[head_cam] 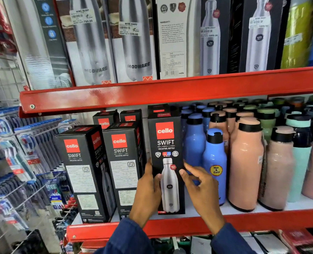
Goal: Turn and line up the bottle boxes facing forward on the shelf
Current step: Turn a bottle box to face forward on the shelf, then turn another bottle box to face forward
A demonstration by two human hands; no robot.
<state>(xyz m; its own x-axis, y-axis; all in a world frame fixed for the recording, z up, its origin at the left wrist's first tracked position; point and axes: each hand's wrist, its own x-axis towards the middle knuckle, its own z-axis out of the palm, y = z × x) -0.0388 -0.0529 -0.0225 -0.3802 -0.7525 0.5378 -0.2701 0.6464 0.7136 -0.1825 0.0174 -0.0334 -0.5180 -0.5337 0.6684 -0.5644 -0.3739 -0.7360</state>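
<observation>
Dark blue sleeves (pixel 126 235) rise from the bottom edge, and past them the red front lip of the lower shelf (pixel 170 228) runs across the view. To the right of the boxes stand crowded bottles: a blue bottle (pixel 215 167) with a yellow "Hot & Cold" sticker sits just beside the right hand, with more blue ones behind it, then a large peach bottle (pixel 246 164) and further peach, mint and green ones toward the right edge. At far left, packs of toothbrushes (pixel 20 156) hang on wire hooks. On the upper shelf (pixel 170 88), taller bottle boxes (pixel 133 39) stand in a row, several with price stickers.

Three black "cello SWIFT" boxes stand at the front of the lower shelf. The left box (pixel 82 173) sits angled, one corner forward, its printed-text panel showing. The middle box (pixel 124 167) also shows a text panel. The right box (pixel 167 162) stands upright with its bottle picture facing forward, close to the shelf's front lip. More boxes of the same kind (pixel 106 121) stand behind.

Both hands are on the right box. The left hand (pixel 148 191) wraps its left edge, thumb across the front. The right hand (pixel 200 182) is loosely open at the right edge, thumb tip on the front panel, fingers curled between the box and the blue bottle.
</observation>
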